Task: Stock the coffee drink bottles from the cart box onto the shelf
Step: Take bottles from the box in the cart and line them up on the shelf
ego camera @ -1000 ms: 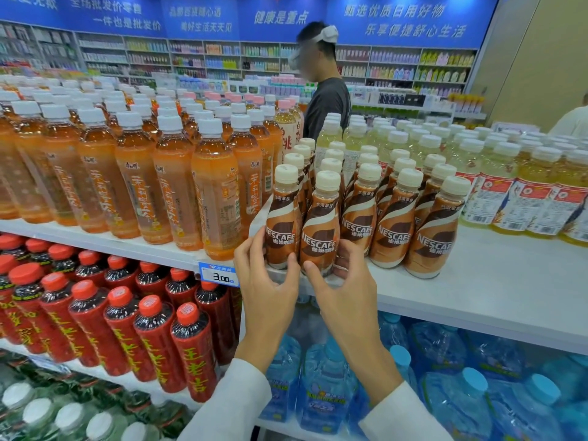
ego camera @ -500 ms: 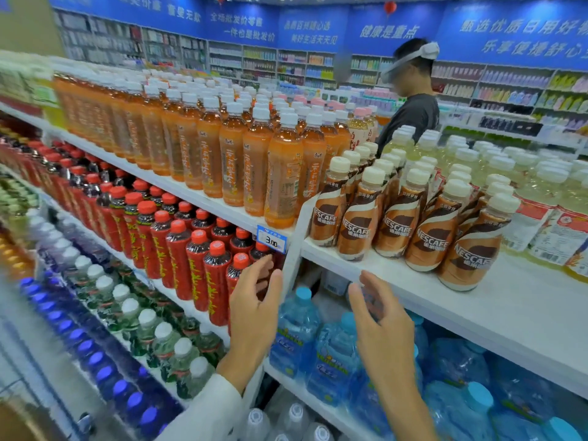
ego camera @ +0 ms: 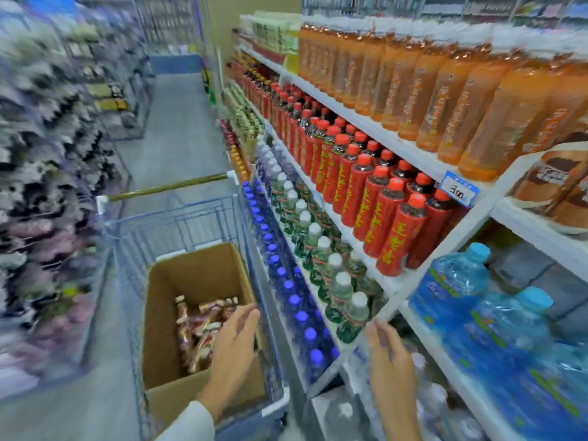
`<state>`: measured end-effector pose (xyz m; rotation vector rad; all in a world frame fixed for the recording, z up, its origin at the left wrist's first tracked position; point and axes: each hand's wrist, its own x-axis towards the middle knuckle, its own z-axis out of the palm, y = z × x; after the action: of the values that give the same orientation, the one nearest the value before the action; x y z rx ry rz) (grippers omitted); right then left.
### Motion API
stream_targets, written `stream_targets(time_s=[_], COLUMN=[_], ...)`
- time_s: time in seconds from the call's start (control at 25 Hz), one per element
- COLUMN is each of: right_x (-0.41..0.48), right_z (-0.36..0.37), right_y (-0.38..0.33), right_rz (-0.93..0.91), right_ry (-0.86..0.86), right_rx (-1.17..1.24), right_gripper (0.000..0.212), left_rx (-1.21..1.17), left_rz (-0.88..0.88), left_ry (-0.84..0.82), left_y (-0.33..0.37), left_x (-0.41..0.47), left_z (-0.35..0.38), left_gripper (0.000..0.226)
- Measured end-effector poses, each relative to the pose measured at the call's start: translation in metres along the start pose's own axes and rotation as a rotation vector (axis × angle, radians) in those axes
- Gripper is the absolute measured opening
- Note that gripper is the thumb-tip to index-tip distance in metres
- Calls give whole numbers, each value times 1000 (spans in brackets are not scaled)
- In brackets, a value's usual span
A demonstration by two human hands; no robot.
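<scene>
Now swung left and down, off the shelf front faced half a second earlier, onto the aisle and the cart (ego camera: 178,222). Held the left hand (ego camera: 234,354) loose and empty, fingers nearly straight, over the right wall of the cardboard box (ego camera: 197,272) in the cart, lower and further left than before. Kept the right hand (ego camera: 393,361) likewise slack and empty, fingertips up near a white shelf upright (ego camera: 445,247) beside the green bottles (ego camera: 345,300); impossible to say whether touching. Found coffee drink bottles (ego camera: 197,332) lying jumbled in the bottom of the box, just ahead of the left hand. Left the shelved coffee bottles (ego camera: 550,183) standing at the far right edge on the top shelf (ego camera: 534,226), beside the orange tea bottles (ego camera: 445,90), now well apart from both hands instead of just above them. Blurred throughout, worst at the left.
</scene>
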<state>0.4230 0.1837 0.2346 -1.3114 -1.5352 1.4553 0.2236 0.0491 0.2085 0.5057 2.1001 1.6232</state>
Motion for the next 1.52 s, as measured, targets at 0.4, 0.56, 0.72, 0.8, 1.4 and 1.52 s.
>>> stream_targets(time_s=[0.4,0.56,0.72,0.8,1.4,1.52], right_x=[20,40,63,77,107,109], right_z=[185,263,323,346,397,406], right_y=[53,82,121,141,227,235], right_rz=[216,337,419,474,558,483], right_ry=[-396,-499,-603,-657,-886,-920], right_rx=[-194,-327,-535,-646,-1075,-1156], right_gripper=[21,29,24,18,64,68], left_rx=[38,67,46,65,529,333], left_rz=[-393,-553,-744,-850,-764,-749], left_ry=[317,309,206,121,-121,-58], left_y=[-117,-165,-216,-244,-342,-329], left_x=[48,104,163,194,267,254], left_z=[-133,-151,-144,-130,-62,-79], left_gripper=[18,23,31,40,74,64])
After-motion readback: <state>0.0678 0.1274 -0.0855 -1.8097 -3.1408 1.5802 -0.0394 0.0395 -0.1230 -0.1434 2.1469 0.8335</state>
